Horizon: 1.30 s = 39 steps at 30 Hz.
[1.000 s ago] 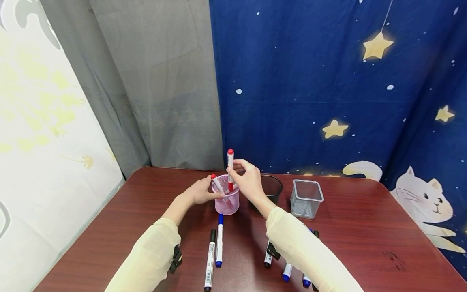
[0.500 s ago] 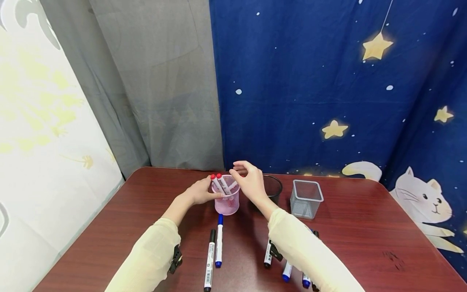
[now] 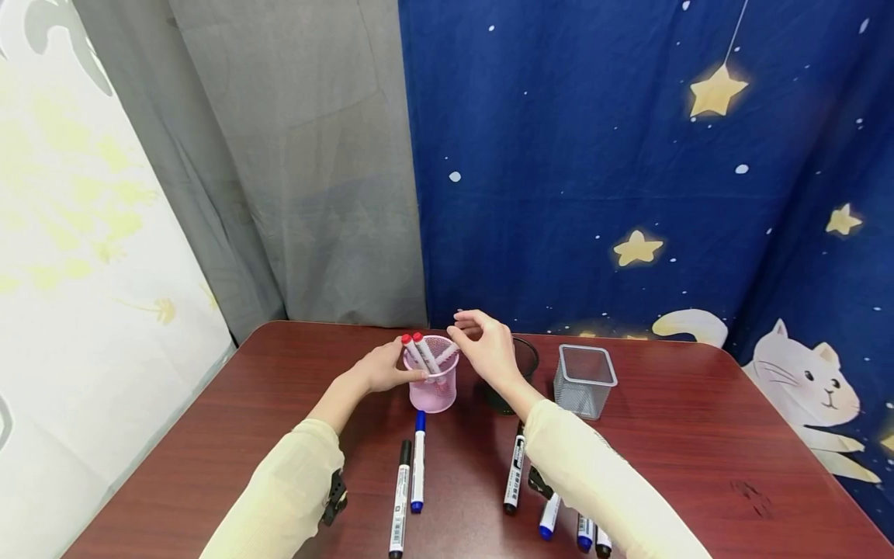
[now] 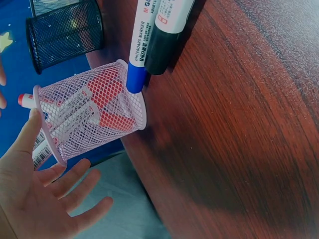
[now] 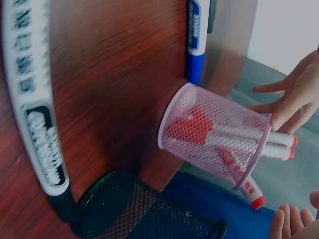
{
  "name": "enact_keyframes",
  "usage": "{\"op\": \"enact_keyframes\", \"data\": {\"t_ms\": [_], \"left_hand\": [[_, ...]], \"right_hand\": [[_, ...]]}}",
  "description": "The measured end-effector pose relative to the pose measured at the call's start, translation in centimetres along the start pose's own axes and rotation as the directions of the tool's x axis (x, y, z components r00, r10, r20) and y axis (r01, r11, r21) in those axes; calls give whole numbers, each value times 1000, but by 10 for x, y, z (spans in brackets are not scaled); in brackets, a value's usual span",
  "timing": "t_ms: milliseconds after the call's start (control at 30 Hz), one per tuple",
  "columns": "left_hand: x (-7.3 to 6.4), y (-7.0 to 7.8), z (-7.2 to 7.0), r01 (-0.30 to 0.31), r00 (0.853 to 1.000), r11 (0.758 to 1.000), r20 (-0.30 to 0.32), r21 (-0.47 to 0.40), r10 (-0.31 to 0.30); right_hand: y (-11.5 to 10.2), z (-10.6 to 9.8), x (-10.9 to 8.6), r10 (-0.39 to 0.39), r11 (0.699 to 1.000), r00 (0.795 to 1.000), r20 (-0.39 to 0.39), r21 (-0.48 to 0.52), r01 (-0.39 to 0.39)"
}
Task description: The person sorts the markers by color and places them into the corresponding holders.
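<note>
A pink mesh pen holder (image 3: pixel 433 394) stands upright near the table's back edge. Red-capped whiteboard markers (image 5: pixel 254 194) lean inside it, their caps above the rim. My left hand (image 3: pixel 380 368) grips the holder's rim from the left, thumb on the near side; in the left wrist view, its other fingers (image 4: pixel 82 191) spread loosely beyond the rim. To the right of the rim, my right hand (image 3: pixel 489 349) hovers with bent, relaxed fingers and nothing in them. Behind it, a black mesh pen holder (image 3: pixel 525 361) is partly hidden.
A silver square mesh holder (image 3: pixel 585 388) stands on the right. In front of the pink holder lie a blue marker (image 3: pixel 418 466) and a black marker (image 3: pixel 400 501). Another black marker (image 3: pixel 514 473) and several more lie by the right forearm, partly covered by the sleeve (image 3: pixel 601 473).
My right hand let go of a red marker, which dropped into the pink holder and now leans beside another. The right hand then drew slightly right. My left hand stayed at the rim.
</note>
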<state>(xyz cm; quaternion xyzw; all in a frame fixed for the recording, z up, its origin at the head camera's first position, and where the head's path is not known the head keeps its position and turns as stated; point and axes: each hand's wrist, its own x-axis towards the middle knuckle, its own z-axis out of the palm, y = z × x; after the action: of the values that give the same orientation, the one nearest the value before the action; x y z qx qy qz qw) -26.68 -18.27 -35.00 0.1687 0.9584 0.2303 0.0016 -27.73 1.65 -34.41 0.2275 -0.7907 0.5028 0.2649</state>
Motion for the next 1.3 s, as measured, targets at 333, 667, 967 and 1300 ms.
{"op": "enact_keyframes", "data": {"t_ms": [333,667,967,1300], "left_hand": [[0,2,1,11,1000,1000,5,-1,-11],[-1,2,0,17,1000,1000,5,-5,-17],[-2,2,0,28,1000,999,13,-23,-28],[-4,2,0,17,1000,1000,2,-23,-17]], "right_hand": [[12,-25,-4,-10,994,1000,19,-110,12],[19,-48,-10,-55,983,996,67,-170,66],[27,-77,-18,-112,957,987,112,-256,137],[42,-100,-28,-154,895,970,186,-390,217]]}}
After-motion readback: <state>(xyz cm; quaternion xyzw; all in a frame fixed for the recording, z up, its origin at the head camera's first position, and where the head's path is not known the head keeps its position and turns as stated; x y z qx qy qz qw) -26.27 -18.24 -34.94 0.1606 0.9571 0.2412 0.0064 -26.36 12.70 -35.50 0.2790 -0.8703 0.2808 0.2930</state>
